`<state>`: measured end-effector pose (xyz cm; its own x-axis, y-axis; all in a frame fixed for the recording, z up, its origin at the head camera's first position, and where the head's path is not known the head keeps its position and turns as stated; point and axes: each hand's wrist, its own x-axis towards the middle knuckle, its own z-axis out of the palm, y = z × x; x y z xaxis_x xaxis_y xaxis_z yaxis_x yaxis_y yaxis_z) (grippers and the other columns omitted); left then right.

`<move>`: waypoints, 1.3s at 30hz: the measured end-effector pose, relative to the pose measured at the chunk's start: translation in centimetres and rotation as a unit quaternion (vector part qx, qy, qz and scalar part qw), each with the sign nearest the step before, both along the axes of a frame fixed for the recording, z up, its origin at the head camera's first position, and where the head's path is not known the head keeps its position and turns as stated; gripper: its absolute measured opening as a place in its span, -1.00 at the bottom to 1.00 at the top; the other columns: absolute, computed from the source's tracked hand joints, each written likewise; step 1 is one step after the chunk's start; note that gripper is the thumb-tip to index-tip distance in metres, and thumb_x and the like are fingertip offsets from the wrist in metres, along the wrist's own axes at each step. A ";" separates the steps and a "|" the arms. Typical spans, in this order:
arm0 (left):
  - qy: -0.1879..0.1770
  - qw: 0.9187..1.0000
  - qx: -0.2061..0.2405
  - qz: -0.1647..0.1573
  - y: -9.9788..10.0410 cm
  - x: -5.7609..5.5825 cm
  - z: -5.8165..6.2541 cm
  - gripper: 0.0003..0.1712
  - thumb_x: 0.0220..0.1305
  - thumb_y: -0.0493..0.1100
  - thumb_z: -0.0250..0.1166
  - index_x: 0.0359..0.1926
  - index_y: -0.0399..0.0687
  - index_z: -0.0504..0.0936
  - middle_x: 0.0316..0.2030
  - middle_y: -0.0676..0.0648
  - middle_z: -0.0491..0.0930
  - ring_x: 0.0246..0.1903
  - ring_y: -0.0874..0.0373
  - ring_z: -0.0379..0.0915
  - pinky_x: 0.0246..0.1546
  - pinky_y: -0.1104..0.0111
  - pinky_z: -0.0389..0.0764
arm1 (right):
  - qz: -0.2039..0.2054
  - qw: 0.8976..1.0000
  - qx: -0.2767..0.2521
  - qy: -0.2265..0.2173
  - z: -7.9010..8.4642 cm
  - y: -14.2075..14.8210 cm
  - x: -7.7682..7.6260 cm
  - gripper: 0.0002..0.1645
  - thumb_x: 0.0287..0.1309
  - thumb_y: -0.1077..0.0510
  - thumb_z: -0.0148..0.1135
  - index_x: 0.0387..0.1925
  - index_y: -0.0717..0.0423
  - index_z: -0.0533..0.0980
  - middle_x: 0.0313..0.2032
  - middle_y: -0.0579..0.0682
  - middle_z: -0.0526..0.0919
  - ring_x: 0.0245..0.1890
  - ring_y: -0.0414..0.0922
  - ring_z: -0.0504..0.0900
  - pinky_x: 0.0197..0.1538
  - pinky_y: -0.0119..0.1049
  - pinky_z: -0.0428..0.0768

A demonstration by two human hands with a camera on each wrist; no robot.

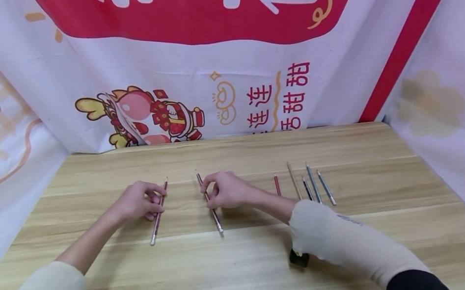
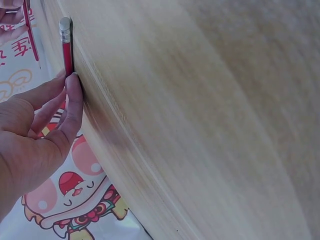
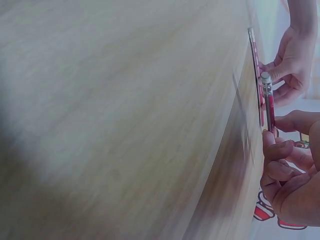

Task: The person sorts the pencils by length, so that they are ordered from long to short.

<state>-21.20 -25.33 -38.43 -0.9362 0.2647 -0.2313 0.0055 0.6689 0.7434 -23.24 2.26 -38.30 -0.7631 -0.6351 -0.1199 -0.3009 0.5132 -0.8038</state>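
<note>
My left hand (image 1: pixel 140 201) pinches a red pencil (image 1: pixel 157 223) between thumb and fingertips, left of the table's middle. The pencil's white eraser end points toward me and its tip away; in the left wrist view its eraser (image 2: pixel 65 24) lies close along the wood. A second red pencil (image 1: pixel 215 218) is pinched by my right hand (image 1: pixel 231 191), a short way to the right, eraser end also nearer me. In the right wrist view this pencil (image 3: pixel 270 107) casts a shadow on the wood apart from it. The two pencils slant away from each other toward their tips.
To the right, partly behind the right forearm, several pencils lie spread side by side: a red one (image 1: pixel 277 183), a tan one (image 1: pixel 293 178), a dark one (image 1: pixel 307 188) and bluish ones, including the rightmost (image 1: pixel 326 187). Printed cloth (image 1: pixel 186 67) hangs behind the wooden table (image 1: pixel 189 280) and along both sides.
</note>
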 end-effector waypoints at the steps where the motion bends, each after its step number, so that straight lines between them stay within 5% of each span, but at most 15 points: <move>1: 0.000 1.000 0.000 0.000 0.0 0.0 0.0 -0.55 0.18 -0.51 0.42 0.12 -0.50 0.60 -0.33 -0.18 0.55 -0.48 0.10 0.56 -0.48 0.29 0.79 | -0.001 1.000 0.001 0.000 0.0 -0.1 0.0 -0.62 0.10 0.41 0.45 -0.02 0.28 0.60 -0.43 0.04 0.74 -0.49 -0.23 0.63 -0.41 -0.48 0.62; 39: -0.003 1.000 0.004 0.004 0.1 -0.2 -0.2 -0.51 0.17 -0.51 0.43 0.14 -0.52 0.58 -0.34 -0.19 0.56 -0.52 0.11 0.59 -0.46 0.26 0.80 | -0.028 0.999 0.016 -0.025 -0.6 -4.6 0.0 -0.58 0.02 0.37 0.55 -0.04 0.21 0.63 -0.55 -0.05 0.63 -0.63 -0.24 0.48 -0.59 -0.50 0.45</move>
<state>-21.39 -25.23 -38.58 -0.9366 0.2594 -0.2355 -0.0044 0.6634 0.7483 -23.24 -2.33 -38.91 -0.7896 -0.5873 -0.1777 -0.2316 0.5535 -0.8000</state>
